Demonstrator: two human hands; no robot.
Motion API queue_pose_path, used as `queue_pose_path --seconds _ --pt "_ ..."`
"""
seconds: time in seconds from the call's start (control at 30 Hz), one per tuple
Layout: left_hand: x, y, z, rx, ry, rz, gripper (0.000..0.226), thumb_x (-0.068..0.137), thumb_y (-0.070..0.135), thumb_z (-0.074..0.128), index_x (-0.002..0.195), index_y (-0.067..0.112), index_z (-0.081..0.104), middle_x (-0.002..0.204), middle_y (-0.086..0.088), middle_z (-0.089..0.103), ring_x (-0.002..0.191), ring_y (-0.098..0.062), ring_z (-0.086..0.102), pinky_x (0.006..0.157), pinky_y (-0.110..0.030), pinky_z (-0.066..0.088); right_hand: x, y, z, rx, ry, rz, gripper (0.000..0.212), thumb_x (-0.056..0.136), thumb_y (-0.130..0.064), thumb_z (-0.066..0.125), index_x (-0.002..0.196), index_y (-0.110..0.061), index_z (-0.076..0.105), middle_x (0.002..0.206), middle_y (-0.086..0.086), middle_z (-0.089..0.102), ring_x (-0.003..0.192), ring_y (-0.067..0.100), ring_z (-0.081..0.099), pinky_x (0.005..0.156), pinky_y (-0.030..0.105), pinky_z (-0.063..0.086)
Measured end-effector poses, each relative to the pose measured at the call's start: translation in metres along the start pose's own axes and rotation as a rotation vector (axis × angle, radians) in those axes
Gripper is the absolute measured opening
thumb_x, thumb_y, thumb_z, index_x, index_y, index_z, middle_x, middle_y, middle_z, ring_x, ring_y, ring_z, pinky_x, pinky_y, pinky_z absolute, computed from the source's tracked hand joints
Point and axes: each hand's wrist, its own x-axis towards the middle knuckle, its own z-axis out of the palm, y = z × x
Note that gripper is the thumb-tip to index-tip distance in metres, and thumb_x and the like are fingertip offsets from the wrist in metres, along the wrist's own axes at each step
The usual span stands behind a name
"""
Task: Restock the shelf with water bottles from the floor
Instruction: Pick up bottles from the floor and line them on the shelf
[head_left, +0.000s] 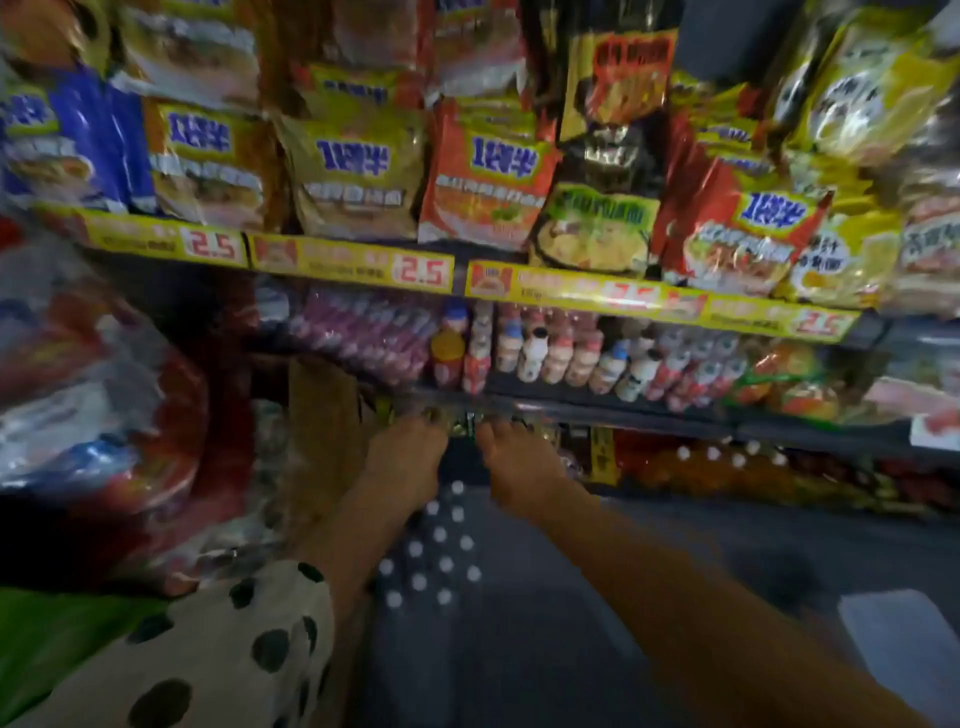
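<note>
The whole view is blurred by motion. Several water bottles (441, 545) with white caps stand packed together on the dark floor between my forearms. My left hand (408, 449) and my right hand (514, 460) both reach forward past them to the mouth of the bottom shelf (649, 415). Their fingertips lie against clear, greenish-glinting plastic (460, 421) under the shelf edge. Whether the fingers hold anything there is lost in the blur.
Small drink bottles (561, 356) fill the shelf just above my hands. Instant noodle packs (358, 171) fill the shelf above yellow price strips (353, 265). Orange and red bottles (717, 467) line the bottom right. Wrapped red goods (104, 405) crowd the left.
</note>
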Motion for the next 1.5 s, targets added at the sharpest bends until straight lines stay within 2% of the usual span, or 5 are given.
queue_pose_path --seconds 0.3,0.47,0.83,1.07,1.5 --pt "0.039 0.011 0.284 -0.097 -0.172 -0.065 0.035 0.079 0.019 0.074 0.112 0.013 0.065 0.110 -0.008 0.065 0.102 -0.021 0.064 0.085 -0.029 0.052 0.043 -0.009 0.310 0.077 -0.321 0.028 0.060 0.084 -0.014 0.061 0.136 -0.008 0.033 0.134 0.014 0.042 0.121 0.031 0.044 0.095 0.039 0.041" --pt "0.064 -0.005 0.425 -0.077 -0.393 -0.074 0.041 0.090 0.006 0.053 0.131 0.012 0.046 0.133 -0.007 0.050 0.124 -0.023 0.048 0.099 -0.033 0.044 0.093 -0.040 0.455 0.089 -0.367 0.026 0.062 0.084 -0.010 0.059 0.139 -0.009 0.031 0.131 0.016 0.047 0.119 0.032 0.050 0.093 0.038 0.044" --pt "0.091 -0.037 0.544 -0.058 -0.363 -0.113 0.040 0.091 0.008 0.056 0.129 0.015 0.046 0.131 -0.006 0.051 0.124 -0.023 0.048 0.098 -0.032 0.042 0.158 -0.062 0.589 -0.009 -0.327 -0.021 0.032 0.094 -0.006 0.044 0.126 -0.008 0.041 0.121 0.018 0.057 0.112 0.035 0.058 0.089 0.041 0.047" --pt "0.065 -0.032 0.472 -0.150 -0.391 -0.070 0.041 0.088 0.002 0.056 0.127 0.012 0.047 0.129 -0.007 0.052 0.119 -0.023 0.050 0.094 -0.031 0.045 0.115 -0.045 0.482 0.076 -0.348 -0.125 0.045 0.088 -0.006 0.050 0.132 -0.009 0.041 0.117 0.018 0.059 0.106 0.035 0.059 0.083 0.039 0.048" --pt "-0.023 0.003 0.074 -0.274 -0.161 0.163 0.053 0.070 0.028 0.076 0.118 0.020 0.055 0.114 -0.002 0.062 0.103 -0.023 0.060 0.089 -0.035 0.051 -0.039 0.007 -0.038 -0.074 -0.097 -0.438 0.032 0.085 -0.027 0.062 0.113 -0.014 0.052 0.102 0.011 0.062 0.090 0.029 0.058 0.073 0.035 0.043"
